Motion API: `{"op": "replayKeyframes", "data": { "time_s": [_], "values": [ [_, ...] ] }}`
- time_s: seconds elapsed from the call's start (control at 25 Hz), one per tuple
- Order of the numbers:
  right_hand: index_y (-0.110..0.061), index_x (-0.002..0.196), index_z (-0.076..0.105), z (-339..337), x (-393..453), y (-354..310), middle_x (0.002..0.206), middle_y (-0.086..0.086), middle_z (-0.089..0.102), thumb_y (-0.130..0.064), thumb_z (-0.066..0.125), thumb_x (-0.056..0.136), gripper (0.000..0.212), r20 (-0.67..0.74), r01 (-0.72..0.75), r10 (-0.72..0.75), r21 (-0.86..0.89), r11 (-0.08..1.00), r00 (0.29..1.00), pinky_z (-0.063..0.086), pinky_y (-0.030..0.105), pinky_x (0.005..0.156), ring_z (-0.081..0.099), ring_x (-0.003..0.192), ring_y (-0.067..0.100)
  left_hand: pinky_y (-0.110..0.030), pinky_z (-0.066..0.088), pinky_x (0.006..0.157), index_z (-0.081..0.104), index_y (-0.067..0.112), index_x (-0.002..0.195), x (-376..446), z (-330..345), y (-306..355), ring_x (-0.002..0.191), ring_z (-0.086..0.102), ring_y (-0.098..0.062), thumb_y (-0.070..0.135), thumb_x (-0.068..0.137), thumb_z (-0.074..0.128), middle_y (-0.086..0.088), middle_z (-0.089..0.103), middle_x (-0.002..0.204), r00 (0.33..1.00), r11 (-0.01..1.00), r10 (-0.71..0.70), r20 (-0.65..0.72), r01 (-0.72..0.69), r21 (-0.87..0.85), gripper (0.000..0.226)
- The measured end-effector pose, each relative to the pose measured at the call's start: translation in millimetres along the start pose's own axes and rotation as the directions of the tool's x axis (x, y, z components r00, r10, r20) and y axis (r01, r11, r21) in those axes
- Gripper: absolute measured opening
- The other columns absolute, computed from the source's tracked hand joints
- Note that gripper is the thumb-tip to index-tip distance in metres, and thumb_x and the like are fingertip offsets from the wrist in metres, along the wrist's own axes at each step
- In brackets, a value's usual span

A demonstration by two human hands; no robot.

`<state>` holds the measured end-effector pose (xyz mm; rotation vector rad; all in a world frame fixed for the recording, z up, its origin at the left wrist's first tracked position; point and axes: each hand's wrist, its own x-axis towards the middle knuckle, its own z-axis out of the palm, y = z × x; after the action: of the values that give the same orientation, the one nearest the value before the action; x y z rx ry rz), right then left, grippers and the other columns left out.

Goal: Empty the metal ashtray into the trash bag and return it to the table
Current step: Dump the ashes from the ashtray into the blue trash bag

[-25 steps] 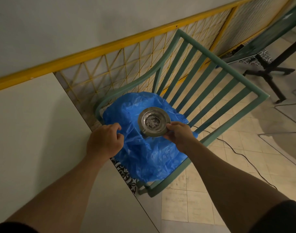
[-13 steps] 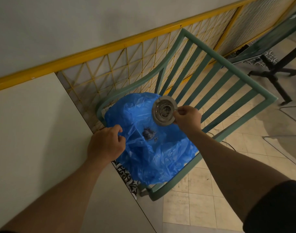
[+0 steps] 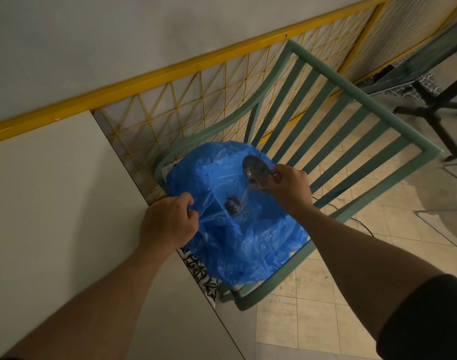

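A blue trash bag point(image 3: 237, 242) lies spread over the seat of a green slatted chair point(image 3: 352, 141). My left hand point(image 3: 167, 222) grips the bag's left edge beside the white table point(image 3: 53, 203). My right hand point(image 3: 289, 188) holds the round metal ashtray point(image 3: 256, 172) by its rim, tipped steeply on edge over the bag, its mouth facing left and down. A dark heap of ash point(image 3: 233, 205) lies on the plastic below the ashtray.
A yellow railing with wire mesh point(image 3: 196, 100) runs behind the chair. A dark table base point(image 3: 435, 110) stands on the tiled floor at the far right. A black cable point(image 3: 362, 224) trails across the tiles under my right forearm.
My right hand lifted the ashtray up and to the right and tipped it from level to nearly on edge. Ash fell onto the blue bag. My left hand kept its hold.
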<state>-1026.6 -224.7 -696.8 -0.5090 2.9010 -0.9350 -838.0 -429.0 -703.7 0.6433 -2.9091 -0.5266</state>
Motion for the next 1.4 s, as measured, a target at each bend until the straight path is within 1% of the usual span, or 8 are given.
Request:
{"op": "replayKeyframes", "data": {
  "time_s": [0.24,0.4,0.68,0.84,0.96,1.2,1.32,1.4],
  "values": [
    [-0.015,0.094,0.074,-1,1,4,0.085,0.009,0.073,-0.015,0.059,0.089,0.016,-0.019,0.005,-0.006,-0.015,1.0,1.0,0.049,0.03,0.056,0.062,0.07,0.021,-0.028,0.034,0.058,0.063,0.019,0.108,0,0,-1,0.062,0.052,-0.016,0.03,0.083,0.045,0.001,0.065,0.07,1.0,1.0,-0.003,0.005,0.003,0.015,0.033],
    [-0.015,0.095,0.072,-4,5,0,0.083,0.008,0.073,-0.017,0.06,0.09,0.014,-0.075,0.1,-0.102,-0.028,0.995,0.992,0.056,0.037,0.058,0.063,0.069,0.023,-0.028,0.035,0.059,0.064,0.019,0.109,0,0,-1,0.063,0.053,-0.016,0.031,0.083,0.043,0.0,0.068,0.071,1.0,1.0,-0.006,0.004,0.006,0.016,0.035],
    [-0.013,0.09,0.069,0,9,0,0.074,0.008,0.069,-0.019,0.058,0.094,0.013,-0.01,0.218,-0.227,-0.235,0.947,0.974,0.038,0.027,0.052,0.061,0.061,0.029,-0.028,0.033,0.056,0.065,0.018,0.107,0,-1,0,0.06,0.052,-0.017,0.03,0.081,0.043,-0.001,0.066,0.068,1.0,1.0,0.002,-0.006,-0.002,0.008,0.036],
    [-0.012,0.091,0.068,-2,9,-2,0.078,0.008,0.069,-0.018,0.056,0.096,0.014,0.009,0.247,-0.254,-0.266,0.932,0.967,0.043,0.03,0.052,0.059,0.061,0.026,-0.027,0.036,0.056,0.065,0.018,0.105,0,-2,1,0.06,0.054,-0.018,0.031,0.08,0.041,-0.001,0.065,0.067,1.0,1.0,0.009,-0.007,-0.009,0.001,0.037],
    [-0.01,0.087,0.066,-3,10,-4,0.074,0.007,0.066,-0.016,0.056,0.096,0.015,-0.024,0.296,-0.314,-0.278,0.914,0.949,0.034,0.026,0.053,0.054,0.057,0.023,-0.027,0.036,0.056,0.065,0.018,0.105,0,-2,1,0.061,0.055,-0.018,0.03,0.081,0.044,0.0,0.065,0.068,1.0,1.0,0.005,0.0,-0.005,0.004,0.034],
    [-0.009,0.09,0.065,-5,10,0,0.075,0.007,0.064,-0.015,0.051,0.098,0.017,0.034,0.3,-0.305,-0.315,0.9,0.952,0.033,0.025,0.049,0.054,0.058,0.024,-0.026,0.03,0.052,0.065,0.017,0.104,-1,-3,2,0.058,0.05,-0.016,0.03,0.081,0.043,0.003,0.058,0.064,1.0,1.0,0.002,-0.002,-0.002,-0.001,0.035],
    [-0.009,0.091,0.066,-7,9,0,0.077,0.008,0.065,-0.015,0.051,0.099,0.018,0.049,0.306,-0.307,-0.326,0.894,0.95,0.042,0.029,0.051,0.057,0.059,0.025,-0.027,0.033,0.053,0.065,0.017,0.105,0,-4,2,0.058,0.051,-0.017,0.029,0.081,0.045,0.002,0.058,0.064,1.0,1.0,-0.007,0.004,0.007,0.002,0.033],
    [-0.008,0.091,0.066,-9,10,-1,0.077,0.008,0.065,-0.015,0.052,0.098,0.017,0.018,0.309,-0.319,-0.311,0.899,0.948,0.042,0.03,0.051,0.055,0.058,0.024,-0.027,0.034,0.054,0.065,0.018,0.105,0,-4,3,0.059,0.051,-0.017,0.028,0.082,0.047,0.002,0.06,0.065,1.0,1.0,-0.008,0.014,0.008,0.007,0.03]
  ]
}}
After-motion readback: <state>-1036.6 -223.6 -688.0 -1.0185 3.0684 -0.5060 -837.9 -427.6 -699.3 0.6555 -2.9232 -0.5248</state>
